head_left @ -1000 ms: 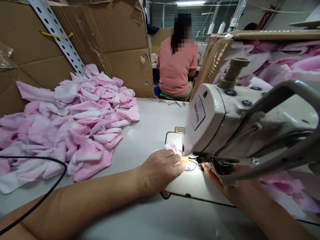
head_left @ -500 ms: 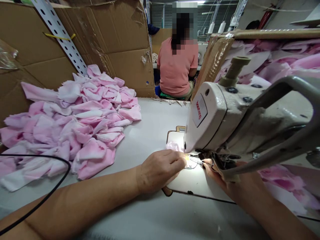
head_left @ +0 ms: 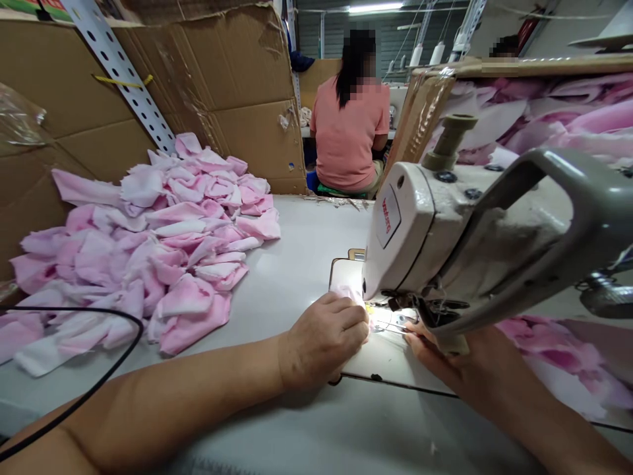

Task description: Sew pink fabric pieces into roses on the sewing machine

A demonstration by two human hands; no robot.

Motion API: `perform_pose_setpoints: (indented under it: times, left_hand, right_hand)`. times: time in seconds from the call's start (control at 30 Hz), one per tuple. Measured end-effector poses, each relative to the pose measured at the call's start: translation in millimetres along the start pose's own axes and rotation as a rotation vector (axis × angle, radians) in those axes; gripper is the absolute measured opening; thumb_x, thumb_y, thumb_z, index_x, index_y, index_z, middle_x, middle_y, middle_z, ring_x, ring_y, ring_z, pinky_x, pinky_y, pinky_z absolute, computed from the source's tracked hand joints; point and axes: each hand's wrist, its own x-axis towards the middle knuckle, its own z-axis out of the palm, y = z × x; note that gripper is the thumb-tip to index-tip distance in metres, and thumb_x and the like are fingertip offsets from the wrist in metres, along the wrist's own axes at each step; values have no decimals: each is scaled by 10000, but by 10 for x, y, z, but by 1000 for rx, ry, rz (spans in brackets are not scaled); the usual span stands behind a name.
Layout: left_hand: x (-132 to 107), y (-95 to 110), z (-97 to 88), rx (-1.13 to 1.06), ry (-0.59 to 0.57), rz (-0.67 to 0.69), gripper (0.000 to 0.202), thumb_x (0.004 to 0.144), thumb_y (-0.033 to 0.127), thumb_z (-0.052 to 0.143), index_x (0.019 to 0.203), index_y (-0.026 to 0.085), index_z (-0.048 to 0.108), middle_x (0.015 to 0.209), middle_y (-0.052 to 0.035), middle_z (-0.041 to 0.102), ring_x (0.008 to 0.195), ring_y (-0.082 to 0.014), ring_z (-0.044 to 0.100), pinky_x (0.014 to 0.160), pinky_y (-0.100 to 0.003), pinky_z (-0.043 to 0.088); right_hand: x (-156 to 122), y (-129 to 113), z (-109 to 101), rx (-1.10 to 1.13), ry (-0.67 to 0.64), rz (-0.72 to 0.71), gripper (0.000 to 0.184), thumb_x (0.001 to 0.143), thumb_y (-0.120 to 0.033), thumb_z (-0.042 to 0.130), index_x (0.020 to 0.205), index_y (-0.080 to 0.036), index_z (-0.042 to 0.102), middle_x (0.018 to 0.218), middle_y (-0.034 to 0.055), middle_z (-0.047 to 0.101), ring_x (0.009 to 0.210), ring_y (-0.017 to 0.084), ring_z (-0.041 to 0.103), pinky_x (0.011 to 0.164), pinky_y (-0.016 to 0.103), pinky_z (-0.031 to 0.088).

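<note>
Upper left: a perforated metal upright (head_left: 143, 112) crosses a cardboard panel (head_left: 237, 79). Upper centre: a person (head_left: 352, 122) in a salmon shirt (head_left: 346, 152) sits below a tube lamp (head_left: 376, 8). Upper right: thread cones (head_left: 437, 54).

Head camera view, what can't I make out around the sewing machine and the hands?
All in the head view:
Most of the pink cloth, covered by the left hand.
Part of the right hand, behind the sewing machine.
The slim object near it, too small amid glare.
The machine's far end, cut off by the right edge.
</note>
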Motion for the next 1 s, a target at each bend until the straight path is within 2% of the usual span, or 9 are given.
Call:
perform_pose_setpoints:
  times: [0.17, 0.3, 0.4, 0.6, 0.83, 1.0]
  left_hand:
    - [-2, 30, 36, -23, 41, -50, 148, 920, 125, 457, 780, 153, 499, 866, -13, 628, 803, -138, 517, 779, -332, 343]
    - [-18, 19, 11, -49, -8, -33, 107, 923, 125, 470, 834, 168, 509, 934, -4, 647, 816, -134, 529, 782, -294, 374]
    - [-22, 6, -34, -49, -76, -3, 105, 927, 111, 448, 896, 175, 524, 992, -14, 647, 821, -141, 532, 793, -279, 401]
    - [-9, -8, -71, -28, -171, 19, 164, 930, 134, 421, 1033, 125, 547, 999, -80, 626, 839, -189, 541, 820, -304, 456]
    - [-9, 13, -73, -34, -199, 30, 259, 922, 116, 412, 1152, 98, 529, 1026, -101, 626, 894, -207, 567, 882, -323, 477]
    - [-12, 21, -88, -49, -220, 9, 279, 918, 112, 406, 1174, 109, 517, 1016, -104, 624, 929, -212, 571, 902, -341, 483]
  right_hand:
    - [47, -13, -17, 14, -12, 16, 279, 900, -217, 471, 647, -201, 589, 762, 44, 656, 689, 171, 617, 545, 254, 418]
    - [86, 11, 56, -81, 117, -50, 269, 892, -253, 478, 646, -205, 574, 692, 50, 631, 682, 193, 608, 558, 277, 412]
    - [93, 12, 99, -101, 175, -32, 286, 897, -267, 469, 629, -209, 552, 689, 58, 626, 685, 202, 604, 557, 286, 401]
    - [71, 2, 104, -102, 189, -17, 273, 898, -268, 475, 644, -209, 559, 707, 68, 631, 695, 214, 610, 553, 293, 395]
    - [79, -7, 103, -125, 200, -22, 257, 895, -259, 478, 667, -209, 588, 696, 66, 639, 669, 209, 615, 553, 291, 406]
    - [45, 45, 139, -88, 165, -43, 313, 879, -232, 481, 578, -224, 567, 566, 35, 584, 544, 175, 564, 510, 286, 379]
